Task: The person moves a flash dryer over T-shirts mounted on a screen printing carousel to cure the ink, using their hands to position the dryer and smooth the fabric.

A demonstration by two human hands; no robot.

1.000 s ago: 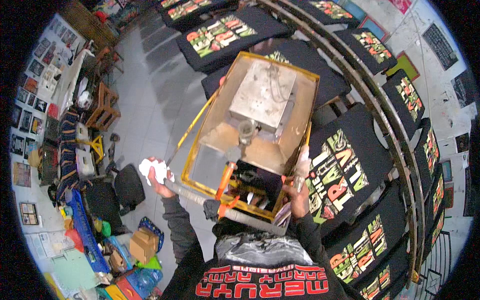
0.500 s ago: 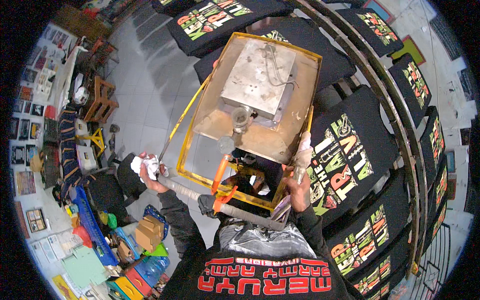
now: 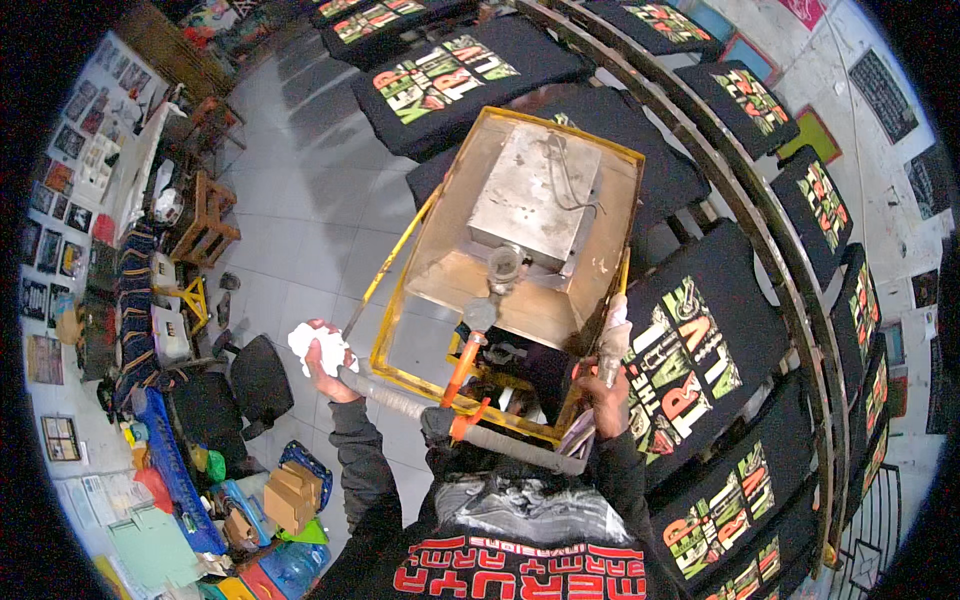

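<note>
My left hand is closed round a crumpled white cloth or paper, beside the left end of a tape-wrapped bar. In front of me is a yellow metal frame carrying a tan hood with a dented metal box on top. From a round fitting on the hood, a pipe leads down to an orange hose. At the frame's right side, my right hand is closed on the lower part of a wrapped handle.
Black printed shirts lie on boards in rows to the right and ahead, along a curved-looking metal rail. A black chair stands left, near cardboard boxes and a wooden stool. Grey tiled floor lies between.
The hood and frame now appear lower and slightly right in view, and the surroundings have shifted too. My left hand still holds the white wad, now slightly further right; my right hand keeps its grip.
</note>
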